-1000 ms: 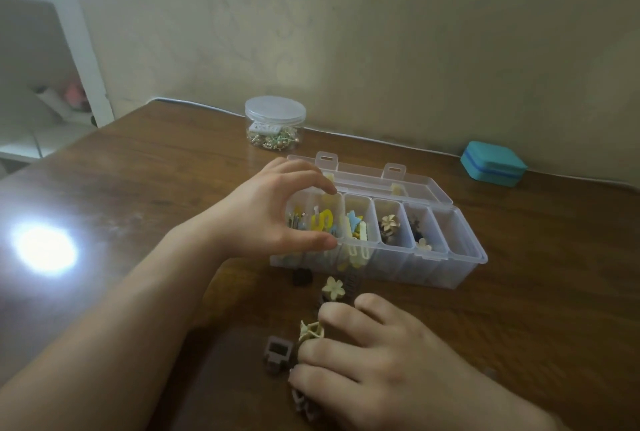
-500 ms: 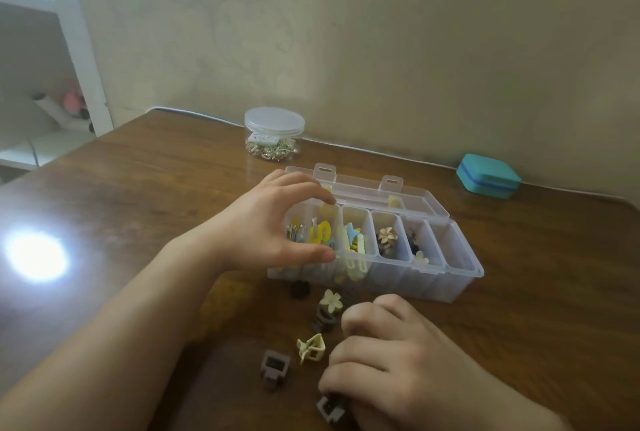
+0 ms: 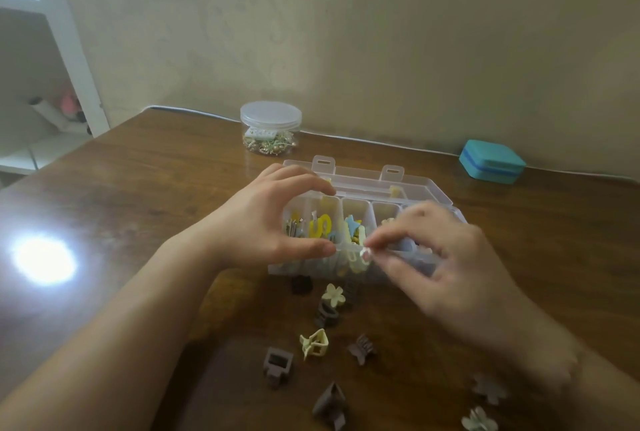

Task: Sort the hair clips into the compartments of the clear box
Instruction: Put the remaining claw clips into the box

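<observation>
Left hand (image 3: pixel 273 222) curled on the near-left end of the clear plastic compartment box (image 3: pixel 440 196), steadying it. Right hand (image 3: pixel 440 257), grip pinched together on 1 small white hair clip (image 3: pixel 365 253) at the front wall. Risk: blurred, fast carry snagging that rim and dropping the clip among loose clips (image 3: pixel 313 344). Open brown wooden tabletop (image 3: pixel 145 188) left; teal case (image 3: pixel 491 162) well apart.

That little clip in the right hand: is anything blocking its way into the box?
Nothing visible does. The right hand pinches the small pale clip at the clear box's open front edge; the left hand grips the box's left end.
</observation>
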Demonstrator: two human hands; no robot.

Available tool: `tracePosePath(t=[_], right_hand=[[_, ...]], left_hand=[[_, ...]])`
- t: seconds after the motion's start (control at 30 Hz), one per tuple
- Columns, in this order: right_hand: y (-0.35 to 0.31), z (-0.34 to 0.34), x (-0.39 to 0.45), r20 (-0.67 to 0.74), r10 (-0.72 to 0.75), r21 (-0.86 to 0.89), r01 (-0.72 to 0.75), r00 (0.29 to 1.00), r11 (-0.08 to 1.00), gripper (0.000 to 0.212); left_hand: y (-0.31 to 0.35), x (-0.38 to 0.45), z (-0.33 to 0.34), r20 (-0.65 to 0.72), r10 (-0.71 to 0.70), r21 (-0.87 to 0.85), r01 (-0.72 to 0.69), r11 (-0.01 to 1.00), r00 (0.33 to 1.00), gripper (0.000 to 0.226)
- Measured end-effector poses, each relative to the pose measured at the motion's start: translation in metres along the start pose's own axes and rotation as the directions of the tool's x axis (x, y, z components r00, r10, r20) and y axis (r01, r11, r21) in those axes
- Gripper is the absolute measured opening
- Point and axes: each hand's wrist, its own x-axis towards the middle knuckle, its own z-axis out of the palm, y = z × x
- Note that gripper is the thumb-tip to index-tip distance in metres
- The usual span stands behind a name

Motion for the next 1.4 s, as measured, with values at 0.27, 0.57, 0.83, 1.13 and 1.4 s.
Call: tracePosePath(t=[0.27,0.57,0.83,1.13,1.4], right_hand=[[0.025,0.004,0.04,0.027,0.058,-0.267,-0.049,0.998,0.962,0.012],[-0.043,0.02,-0.026,0.522,-0.361,-0.23,0.535,0.773,0.813,0.012],[-0.015,-0.005,-0.025,0.281,-0.318,0.023,0.325,0.906,0.945,0.01],[0.057,-0.044,-0.014,-0.098,0.298,-0.364,-0.313,0.949,0.877,0.027],[-0.004,-0.018,-0.027,0.313,-0.084,-0.277,0.176,0.946,0.945,0.031]], left_hand=[[-0.001,0.0,0.0,0.009,-0.011,-0.015,0.011,1.0,1.0,0.072],[0.0,0.0,0.0,0.017,-0.017,-0.008,0.017,1.0,1.0,0.069],[-0.002,0.0,0.0,0.004,-0.008,-0.005,0.008,1.0,1.0,0.068],[-0.004,0.001,0.002,-0.011,0.014,-0.028,-0.014,1.0,1.0,0.066],[-0.005,0.001,0.002,-0.036,0.007,-0.061,-0.009,0.998,0.999,0.066]])
